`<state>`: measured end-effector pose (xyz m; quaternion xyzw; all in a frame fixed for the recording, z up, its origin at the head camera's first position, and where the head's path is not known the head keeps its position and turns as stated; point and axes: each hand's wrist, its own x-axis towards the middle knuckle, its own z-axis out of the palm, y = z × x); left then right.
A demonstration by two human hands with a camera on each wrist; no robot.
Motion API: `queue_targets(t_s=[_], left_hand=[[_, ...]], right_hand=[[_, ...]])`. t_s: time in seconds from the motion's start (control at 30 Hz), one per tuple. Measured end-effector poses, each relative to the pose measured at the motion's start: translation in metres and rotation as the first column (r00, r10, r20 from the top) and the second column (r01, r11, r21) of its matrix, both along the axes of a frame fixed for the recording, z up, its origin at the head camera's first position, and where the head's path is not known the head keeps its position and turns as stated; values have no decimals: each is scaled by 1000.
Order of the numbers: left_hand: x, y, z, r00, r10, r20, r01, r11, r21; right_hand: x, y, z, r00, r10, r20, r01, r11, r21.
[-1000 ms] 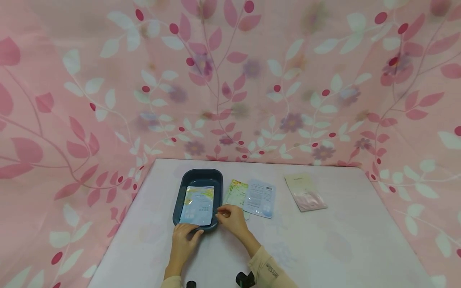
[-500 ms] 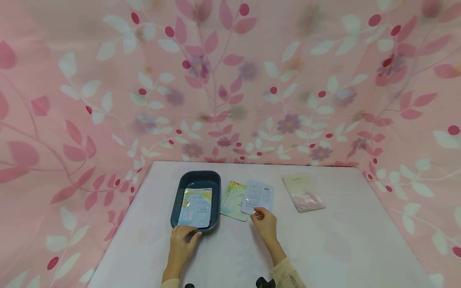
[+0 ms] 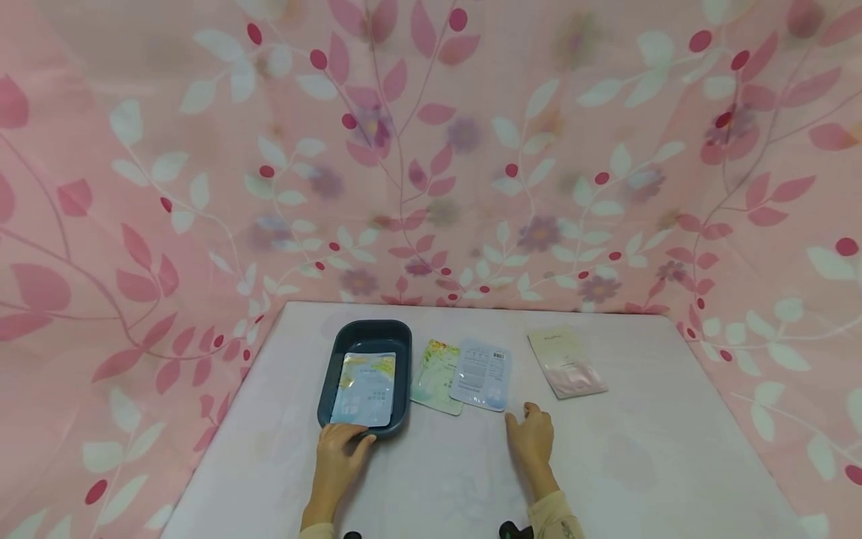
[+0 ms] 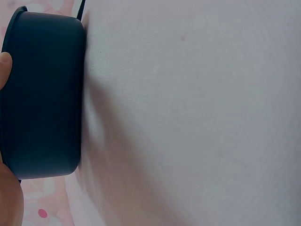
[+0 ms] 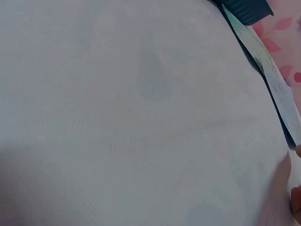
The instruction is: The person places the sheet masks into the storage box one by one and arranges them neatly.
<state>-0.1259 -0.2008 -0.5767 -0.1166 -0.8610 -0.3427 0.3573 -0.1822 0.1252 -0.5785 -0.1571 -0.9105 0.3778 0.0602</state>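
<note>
A dark blue rectangular tray [image 3: 405, 374] stands on the left half of the white-covered table. In it lies a light blue flat packet [image 3: 367, 389] with a yellow-green printed edge. My left hand [image 3: 339, 458] holds the tray's near rim, fingers bent over it; the left wrist view shows the thumb [image 4: 4, 68] at the rim of the tray wall. My right hand [image 3: 532, 442] holds nothing, fingers loosely bent, just to the near right of a pale blue packet [image 3: 481, 374] lying text side up. That packet overlaps a green floral packet [image 3: 436, 378] beside the tray.
A cream and pink packet [image 3: 568, 363] lies farther right on the table [image 3: 640, 449]. Pink floral cloth [image 3: 431, 187] hangs behind the table and along both sides. Small black devices [image 3: 515, 530] sit at the wrists.
My right hand has moved right from the tray's side, past the green and pale blue packets. My left hand has stayed at the tray rim. The view has shifted slightly.
</note>
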Motion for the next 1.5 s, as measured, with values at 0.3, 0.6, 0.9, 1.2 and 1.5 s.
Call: queue_targets(t_s=[0.3,0.6,0.9,1.2,1.5], left_hand=[[-2,0,1,1000,4,16,-4,1000,5],[-2,0,0,1000,-10,-13,10,1000,8],[-1,0,-1,1000,3,-1,-3,1000,4],[0,1,-3,1000,3,16,-3,1000,10],[0,1,-3,1000,8,26,-8,1000,12]], right_hand=[[-11,-10,-1,1000,-9,-5,9,1000,-15],[-18,-19,-1,1000,-13,14,13,1000,-17],[-23,-30,1,998,-23,62,25,999,-28],[-30,-24,-5,996,-85,39,88,991,-96],[-35,-8,8,991,-16,136,92,813,-575]])
